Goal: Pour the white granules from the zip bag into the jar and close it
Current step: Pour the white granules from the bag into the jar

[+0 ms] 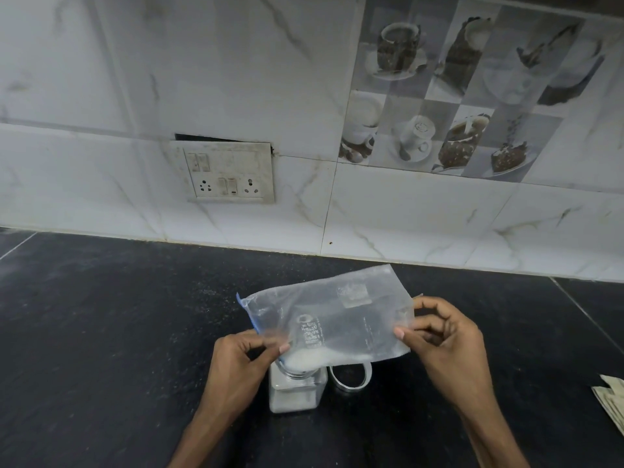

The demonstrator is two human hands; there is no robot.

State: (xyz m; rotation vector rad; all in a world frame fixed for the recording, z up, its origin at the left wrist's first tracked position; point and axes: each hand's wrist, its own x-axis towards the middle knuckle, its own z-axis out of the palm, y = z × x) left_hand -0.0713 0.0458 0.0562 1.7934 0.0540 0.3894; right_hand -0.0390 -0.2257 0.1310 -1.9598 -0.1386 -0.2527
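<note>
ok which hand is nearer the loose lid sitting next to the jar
Right. The right hand pinches the zip bag above and just right of the lid; the left hand is beyond the jar.

Both forearms reach in from the bottom edge, bare, angled toward each other — 2 hands raised at about the same height. The left hand (236, 358) has its fingers curled and its thumb pressed toward the fingertips in a pinch. The right hand (445, 339) sits a little higher, knuckles up, thumb and forefinger also pinched together.
</note>
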